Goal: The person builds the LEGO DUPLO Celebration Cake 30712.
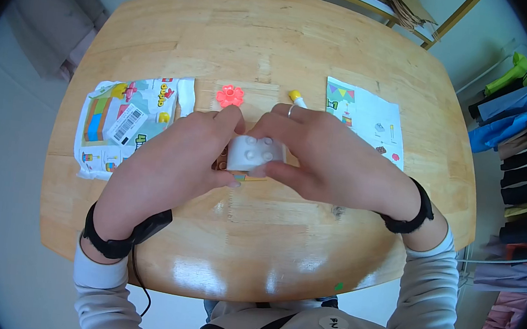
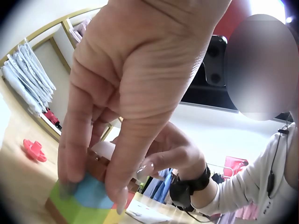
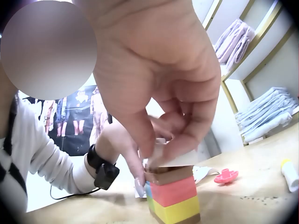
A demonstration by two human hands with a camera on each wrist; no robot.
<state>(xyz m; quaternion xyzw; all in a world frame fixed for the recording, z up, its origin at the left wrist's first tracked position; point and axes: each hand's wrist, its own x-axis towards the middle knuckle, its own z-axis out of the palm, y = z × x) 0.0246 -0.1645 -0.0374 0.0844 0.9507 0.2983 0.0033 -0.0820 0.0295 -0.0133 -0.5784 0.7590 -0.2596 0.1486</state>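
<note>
A white toy building brick with rounded studs lies on top of a stack of colourful bricks. Its thumb and fingertips pinching the white brick, my right hand is at the stack's right side. From the left, my left hand grips the upper part of the stack between thumb and fingers. Under the white brick, the right wrist view shows a brown brick, then red and yellow layers. Blue and green sections of the stack show in the left wrist view.
Behind the hands lie a coral flower piece and a white piece with a yellow end. A printed toy bag is on the left, a picture instruction sheet on the right. Clothes hang beyond the table's right edge.
</note>
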